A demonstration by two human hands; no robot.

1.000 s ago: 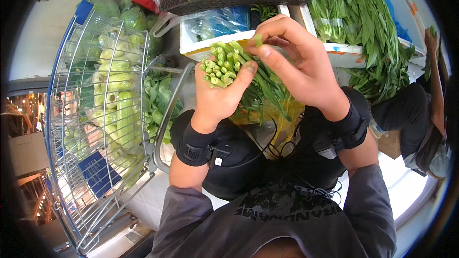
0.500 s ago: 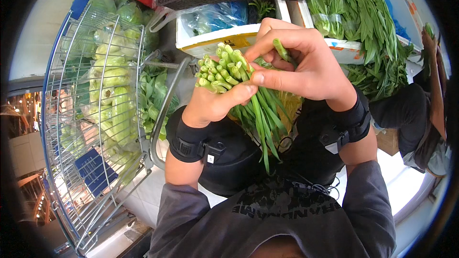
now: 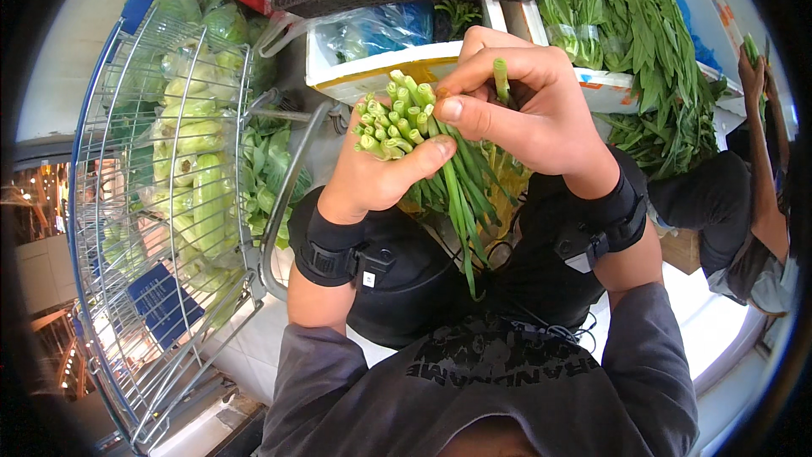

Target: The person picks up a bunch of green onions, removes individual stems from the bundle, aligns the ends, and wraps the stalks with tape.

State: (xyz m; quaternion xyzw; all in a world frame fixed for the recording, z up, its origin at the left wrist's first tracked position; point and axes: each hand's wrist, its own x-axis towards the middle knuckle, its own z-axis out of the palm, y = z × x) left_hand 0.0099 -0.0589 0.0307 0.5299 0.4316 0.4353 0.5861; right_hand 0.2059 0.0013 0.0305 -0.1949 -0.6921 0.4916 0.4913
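Stalks [image 3: 427,161] stand bunched, cut ends up, right of the cart [image 3: 161,203], clasped in the left hand [image 3: 372,178]. Right hand [image 3: 524,106] pinches one stalk [image 3: 501,78] above them. Bundling seems underway; next, seating that stalk level among the rest.

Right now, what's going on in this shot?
A person is gathering green stalks into a bunch. The left hand grips the bunch of green stalks with the cut ends facing up at the camera. The right hand pinches a single stalk at the bunch's edge. A wire shopping cart loaded with bagged greens stands to the left; crates of leafy greens lie ahead.
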